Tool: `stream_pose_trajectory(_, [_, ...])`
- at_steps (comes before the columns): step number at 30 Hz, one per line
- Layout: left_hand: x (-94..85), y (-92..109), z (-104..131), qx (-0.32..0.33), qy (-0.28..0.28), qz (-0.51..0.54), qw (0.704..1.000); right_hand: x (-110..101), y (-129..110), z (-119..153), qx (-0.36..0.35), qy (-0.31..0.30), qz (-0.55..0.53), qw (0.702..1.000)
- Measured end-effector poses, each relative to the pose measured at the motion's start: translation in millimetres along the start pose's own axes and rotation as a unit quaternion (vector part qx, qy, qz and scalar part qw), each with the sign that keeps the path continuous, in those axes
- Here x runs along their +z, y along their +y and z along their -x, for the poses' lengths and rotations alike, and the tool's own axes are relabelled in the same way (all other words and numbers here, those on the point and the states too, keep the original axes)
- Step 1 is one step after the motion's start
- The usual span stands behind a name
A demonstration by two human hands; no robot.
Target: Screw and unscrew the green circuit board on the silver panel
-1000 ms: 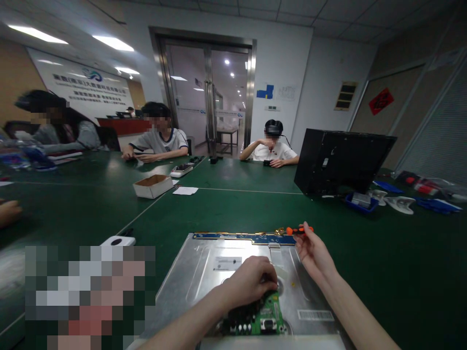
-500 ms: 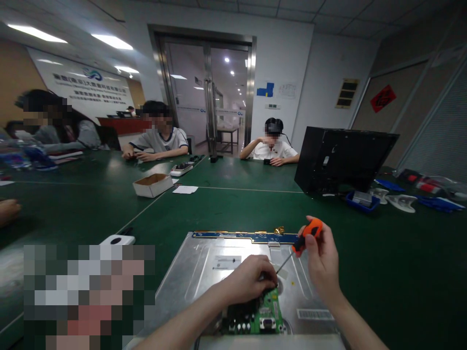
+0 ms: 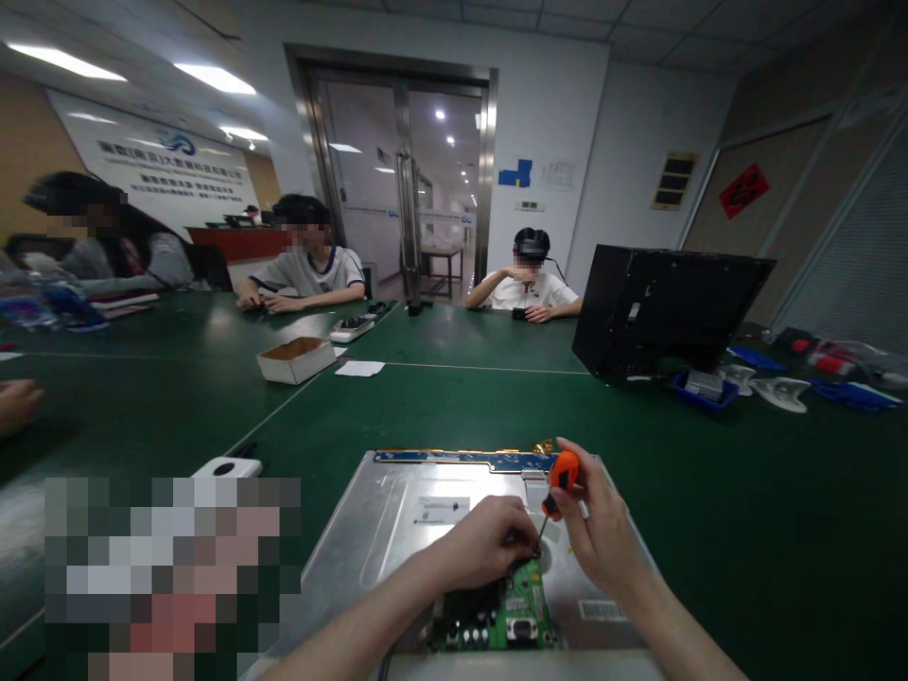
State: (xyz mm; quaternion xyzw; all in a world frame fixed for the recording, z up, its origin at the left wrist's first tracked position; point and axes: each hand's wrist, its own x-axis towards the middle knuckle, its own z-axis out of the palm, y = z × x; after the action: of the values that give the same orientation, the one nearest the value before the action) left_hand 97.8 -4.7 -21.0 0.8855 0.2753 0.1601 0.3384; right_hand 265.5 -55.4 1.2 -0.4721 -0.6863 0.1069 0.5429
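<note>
My right hand (image 3: 600, 515) is closed on an orange and black screwdriver (image 3: 565, 470), its shaft slanting down and left. The tip reaches the upper edge of a green circuit board (image 3: 525, 601), beside the fingers of my left hand (image 3: 497, 539). Those left fingers are bent together at the board's upper edge; whatever they pinch is hidden. Under both hands lies a silver metal display panel (image 3: 355, 530), with a narrow blue circuit strip (image 3: 440, 460) along its far edge. A white label (image 3: 444, 509) is stuck on the metal.
A black monitor housing (image 3: 667, 307) stands at the right behind a blue tray (image 3: 706, 390). An open white box (image 3: 296, 360) and paper (image 3: 360, 368) sit farther left. Several people sit around the green table (image 3: 461, 407). A co-worker's hand (image 3: 20, 407) shows at the left edge.
My right hand has moved left and slightly down, swinging the screwdriver more upright. The tip stays near my left fingers, which have hardly moved.
</note>
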Motion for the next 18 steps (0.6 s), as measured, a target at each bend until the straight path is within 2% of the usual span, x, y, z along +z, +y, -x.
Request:
stream_pose_trajectory(7, [1.7,-2.1,-1.8,0.006,0.003,0.011,1.000,2.7,8.9,5.1,-0.025,-0.019,0.011,0.999])
stream_pose_trajectory(18, [-0.1,1.0,-1.5,0.004,0.020,-0.019,1.000,2.5,6.6,4.5,-0.040,-0.014,0.000,0.999])
